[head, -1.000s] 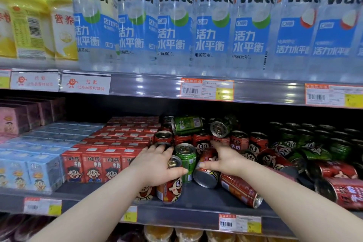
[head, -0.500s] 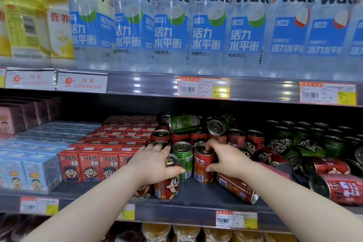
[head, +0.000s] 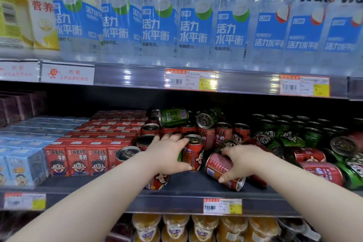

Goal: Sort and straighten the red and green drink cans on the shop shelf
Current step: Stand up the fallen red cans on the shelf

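Red and green drink cans crowd the middle shelf (head: 184,183), some upright and some toppled. My left hand (head: 167,155) wraps over an upright green can (head: 179,157), which it almost hides; its thumb touches an upright red can (head: 194,153). Another red can (head: 157,181) stands below that hand at the shelf front. My right hand (head: 242,161) grips a red can lying on its side (head: 220,169). A green can (head: 172,117) and a second toppled can (head: 206,120) lie on top of the back rows. Upright green cans (head: 284,125) fill the right.
Toppled red cans (head: 322,173) and green cans (head: 353,173) lie at the right. Red milk cartons (head: 78,159) and blue cartons (head: 19,165) fill the left. Water bottles (head: 157,15) stand on the shelf above. A price tag (head: 222,205) sits on the shelf's front rail.
My right hand stood a toppled red can upright, then moved right onto the lying red can. My left hand left the front red can and rose onto the green can behind it.
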{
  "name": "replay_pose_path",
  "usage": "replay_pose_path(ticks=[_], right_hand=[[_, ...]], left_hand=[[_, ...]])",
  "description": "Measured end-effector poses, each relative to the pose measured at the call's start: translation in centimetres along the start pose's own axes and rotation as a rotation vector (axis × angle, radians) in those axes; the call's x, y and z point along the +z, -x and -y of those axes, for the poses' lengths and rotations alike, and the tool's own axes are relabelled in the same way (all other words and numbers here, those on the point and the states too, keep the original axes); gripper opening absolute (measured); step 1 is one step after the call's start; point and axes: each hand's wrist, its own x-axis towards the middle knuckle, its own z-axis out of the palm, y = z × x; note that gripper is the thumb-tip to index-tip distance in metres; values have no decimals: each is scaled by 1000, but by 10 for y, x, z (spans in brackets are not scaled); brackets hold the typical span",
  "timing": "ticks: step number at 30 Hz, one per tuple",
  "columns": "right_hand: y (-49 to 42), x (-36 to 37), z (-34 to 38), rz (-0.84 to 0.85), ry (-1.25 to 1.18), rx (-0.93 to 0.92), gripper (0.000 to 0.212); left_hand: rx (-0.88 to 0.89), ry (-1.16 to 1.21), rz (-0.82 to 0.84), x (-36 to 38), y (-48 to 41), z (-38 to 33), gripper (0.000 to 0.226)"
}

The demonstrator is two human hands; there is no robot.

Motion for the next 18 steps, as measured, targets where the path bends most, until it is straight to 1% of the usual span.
replay_pose_path(ticks=[1,3,6,8,10,12,15,18], right_hand=[[2,5,1,-3,27,2,97],[5,14,2,-43,38,6,99],[4,23,3,-75,-21,19,107],[-1,27,9,-132,-26,11,110],[-7,32,19,-205,1,-2,106],[-11,34,27,-228,-16,-30,96],[-13,33,23,-230,-242,-83,84],[-10,28,20,-314,-485,-115,83]], left_hand=[[7,8,3,1,-4,-3,85],[13,14,27,4,-10,-5,84],[9,3,65,8,-14,-4,84],[8,-3,64,8,-14,-4,83],[12,-9,62,8,-14,-4,82],[16,-11,63,8,-14,-4,82],[20,-15,66,9,-15,-3,83],[22,-12,66,10,-16,-2,86]])
